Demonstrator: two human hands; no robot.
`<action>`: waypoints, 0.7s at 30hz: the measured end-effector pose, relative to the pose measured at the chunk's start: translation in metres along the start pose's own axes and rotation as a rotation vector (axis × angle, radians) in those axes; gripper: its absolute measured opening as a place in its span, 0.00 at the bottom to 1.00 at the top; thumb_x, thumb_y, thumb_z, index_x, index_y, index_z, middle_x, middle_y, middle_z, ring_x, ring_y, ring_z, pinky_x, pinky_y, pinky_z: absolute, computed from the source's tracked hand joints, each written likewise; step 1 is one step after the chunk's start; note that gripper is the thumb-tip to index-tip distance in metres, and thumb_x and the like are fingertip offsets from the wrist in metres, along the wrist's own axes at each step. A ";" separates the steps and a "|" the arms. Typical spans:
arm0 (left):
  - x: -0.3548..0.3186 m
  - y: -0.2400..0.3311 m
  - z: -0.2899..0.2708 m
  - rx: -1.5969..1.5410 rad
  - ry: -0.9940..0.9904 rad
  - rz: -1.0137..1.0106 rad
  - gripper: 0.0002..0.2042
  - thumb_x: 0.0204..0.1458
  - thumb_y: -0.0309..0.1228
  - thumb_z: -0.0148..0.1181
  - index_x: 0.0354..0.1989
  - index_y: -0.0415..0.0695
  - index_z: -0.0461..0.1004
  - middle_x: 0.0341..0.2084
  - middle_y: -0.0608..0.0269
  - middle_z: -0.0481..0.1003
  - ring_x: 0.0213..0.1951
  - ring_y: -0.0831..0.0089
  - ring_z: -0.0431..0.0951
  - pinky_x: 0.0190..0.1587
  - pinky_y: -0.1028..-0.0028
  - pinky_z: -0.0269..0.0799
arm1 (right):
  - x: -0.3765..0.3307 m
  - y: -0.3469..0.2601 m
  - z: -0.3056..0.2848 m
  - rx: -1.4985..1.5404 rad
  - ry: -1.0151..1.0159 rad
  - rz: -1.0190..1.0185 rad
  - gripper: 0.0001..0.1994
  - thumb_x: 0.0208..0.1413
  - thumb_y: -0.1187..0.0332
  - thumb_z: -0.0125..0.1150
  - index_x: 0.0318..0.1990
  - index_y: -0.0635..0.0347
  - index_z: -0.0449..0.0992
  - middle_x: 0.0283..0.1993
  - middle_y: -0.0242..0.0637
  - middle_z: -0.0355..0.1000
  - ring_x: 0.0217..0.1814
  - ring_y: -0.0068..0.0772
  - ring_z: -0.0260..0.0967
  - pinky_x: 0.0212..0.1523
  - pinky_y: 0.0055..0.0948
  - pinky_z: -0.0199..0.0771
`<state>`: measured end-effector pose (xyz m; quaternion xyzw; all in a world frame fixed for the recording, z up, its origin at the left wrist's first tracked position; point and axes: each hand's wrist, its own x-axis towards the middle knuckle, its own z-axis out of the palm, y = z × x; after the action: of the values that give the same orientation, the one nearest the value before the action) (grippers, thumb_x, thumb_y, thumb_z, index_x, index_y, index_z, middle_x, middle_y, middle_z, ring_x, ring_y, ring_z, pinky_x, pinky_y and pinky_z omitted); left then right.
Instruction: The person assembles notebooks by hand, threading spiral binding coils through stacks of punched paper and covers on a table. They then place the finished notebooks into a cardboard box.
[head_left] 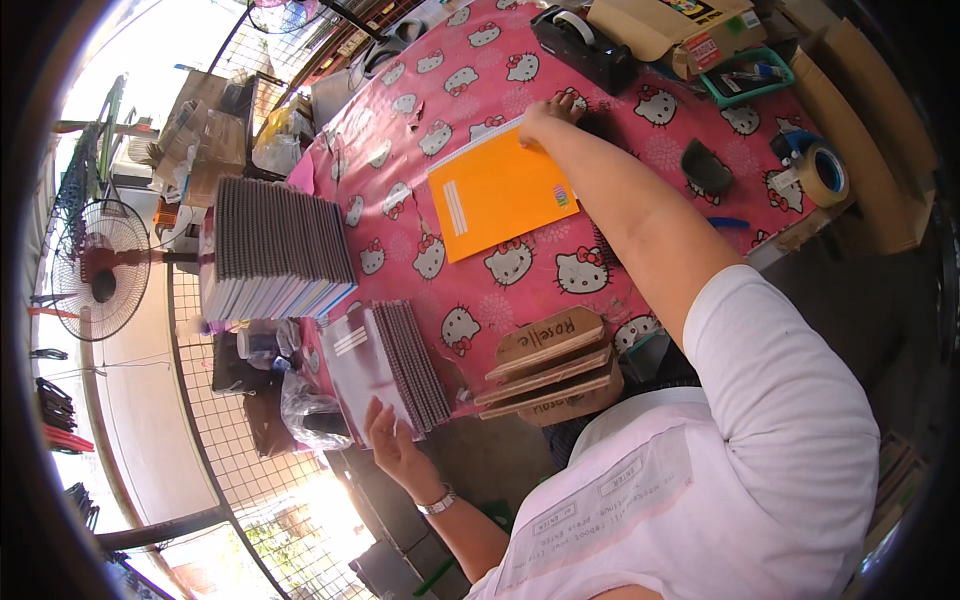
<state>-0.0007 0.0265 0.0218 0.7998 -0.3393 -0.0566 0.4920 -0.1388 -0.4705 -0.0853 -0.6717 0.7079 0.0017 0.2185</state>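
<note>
An orange notebook (500, 195) with a pale bound edge along its far side lies flat on the table. My right hand (550, 115) reaches over its far right corner, fingers stretched out toward the tablecloth and apparently holding nothing. My left hand (390, 445), with a watch on the wrist, hovers beside the near end of a low stack of spiral notebooks (370, 365). Its fingers are apart and slightly bent, with nothing in them. Left of that stack rises a taller pile of spiral notebooks (280, 240).
A pink patterned cloth (460, 290) covers the table. Wooden slats (550, 365) stand at the near edge. At the right are a tape roll (825, 175), a green tray (745, 78) and a black tape dispenser (585, 50). A fan (100, 270) stands at far left.
</note>
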 end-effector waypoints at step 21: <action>0.072 0.007 0.084 -0.836 -0.279 0.070 0.20 0.58 0.21 0.56 0.59 0.40 0.65 0.52 0.54 0.74 0.52 0.65 0.76 0.54 0.66 0.73 | -0.268 0.105 -0.080 1.143 -0.046 -1.088 0.14 0.52 0.76 0.66 0.46 0.65 0.73 0.40 0.42 0.69 0.46 0.41 0.71 0.44 0.33 0.74</action>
<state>0.0155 -0.0819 0.0021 0.5049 -0.3773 -0.2798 0.7242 -0.2630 -0.2296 0.0400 -0.7070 0.1663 -0.4558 0.5145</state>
